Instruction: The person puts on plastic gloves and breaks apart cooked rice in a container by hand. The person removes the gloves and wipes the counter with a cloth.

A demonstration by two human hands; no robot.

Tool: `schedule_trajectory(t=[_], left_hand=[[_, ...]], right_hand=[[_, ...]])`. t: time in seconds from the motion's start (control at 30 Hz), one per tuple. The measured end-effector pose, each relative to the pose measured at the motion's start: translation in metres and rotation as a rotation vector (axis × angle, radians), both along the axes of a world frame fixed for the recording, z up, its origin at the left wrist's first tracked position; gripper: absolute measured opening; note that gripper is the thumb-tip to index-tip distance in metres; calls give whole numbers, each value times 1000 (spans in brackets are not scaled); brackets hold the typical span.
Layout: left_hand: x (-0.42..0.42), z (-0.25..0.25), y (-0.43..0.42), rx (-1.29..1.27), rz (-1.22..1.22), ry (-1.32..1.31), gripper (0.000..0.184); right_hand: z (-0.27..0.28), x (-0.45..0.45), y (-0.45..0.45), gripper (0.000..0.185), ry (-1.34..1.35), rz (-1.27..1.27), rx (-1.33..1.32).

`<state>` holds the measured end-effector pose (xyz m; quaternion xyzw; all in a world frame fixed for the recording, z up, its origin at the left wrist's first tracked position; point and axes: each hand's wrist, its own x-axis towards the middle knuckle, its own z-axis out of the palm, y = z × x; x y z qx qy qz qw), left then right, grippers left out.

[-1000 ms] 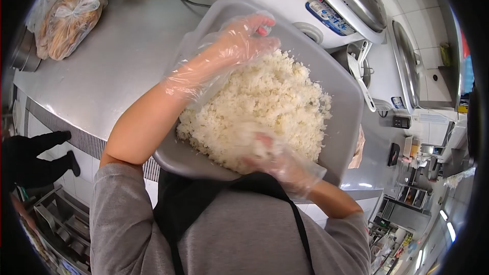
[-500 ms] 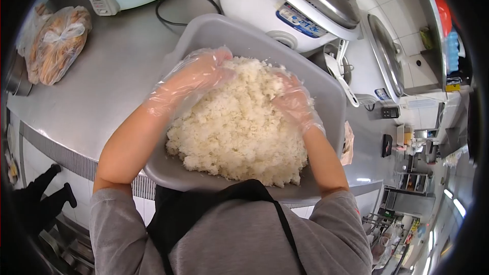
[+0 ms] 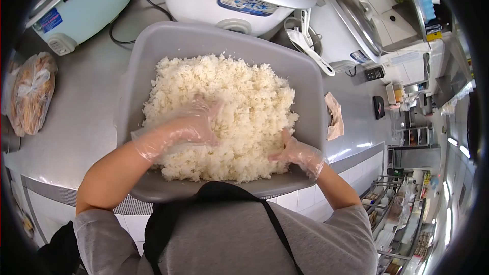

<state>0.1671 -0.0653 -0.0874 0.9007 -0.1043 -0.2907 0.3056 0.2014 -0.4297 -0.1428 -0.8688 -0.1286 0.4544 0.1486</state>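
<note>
Cooked white rice (image 3: 239,86) fills much of a grey plastic tub (image 3: 309,97) on the steel counter. My left hand (image 3: 196,121), in a clear plastic glove, lies over the left-middle of the rice with its fingers apart; it is slightly blurred. At the right front of the rice is my right hand (image 3: 300,155), gloved the same way. Its thumb points up, away from the fingers, and its fingertips touch the edge of the rice. Neither hand holds a clump that I can see.
Behind the tub stand a white rice cooker (image 3: 198,2) and, at left, a pale green one (image 3: 97,7). White rice paddles (image 3: 308,46) rest on a metal pot right of centre. A tied plastic bag (image 3: 33,91) sits far left, and a beige cloth (image 3: 334,116) lies right.
Both hands have come from the far part of the rice toward my body. The rice, heaped before, now lies flatter and wider in the tub. The view has shifted too.
</note>
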Motion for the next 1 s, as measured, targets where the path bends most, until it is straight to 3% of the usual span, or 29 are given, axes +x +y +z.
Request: schedule_trajectory(t=[0.13,0.2,0.27,0.33,0.4,0.43,0.53,0.6,0.73,0.83,0.87,0.97,1.0], left_hand=[[7,-7,-10,-198,-57,132,102],[5,0,-22,-254,16,161,104],[0,4,-24,-310,85,149,104],[-2,6,-19,-374,148,88,100],[1,2,-17,-631,157,-1,91],[2,6,-17,-762,157,-44,86],[8,31,-20,-776,277,-79,71],[10,56,-27,-687,304,-66,67],[15,87,-37,-631,442,-81,60],[29,65,-36,-743,540,-71,49],[25,71,-37,-799,525,-54,48],[25,62,-43,-923,335,-353,48],[24,61,-42,-878,249,-412,50]], right_hand=[[59,-28,89,116,-44,-57,168],[77,-28,118,119,132,-362,558],[71,-30,134,119,187,-505,745],[60,-26,144,113,133,-508,720],[81,-24,155,104,137,-561,677],[85,-24,153,97,107,-582,742],[77,-19,134,75,-86,-595,1123],[79,-4,115,57,-61,-674,1132],[121,-4,119,34,-416,-651,924],[121,15,106,33,-825,-236,815],[117,18,109,40,-939,-242,776],[119,19,122,45,-659,-439,916],[111,29,117,59,-966,-116,808]])
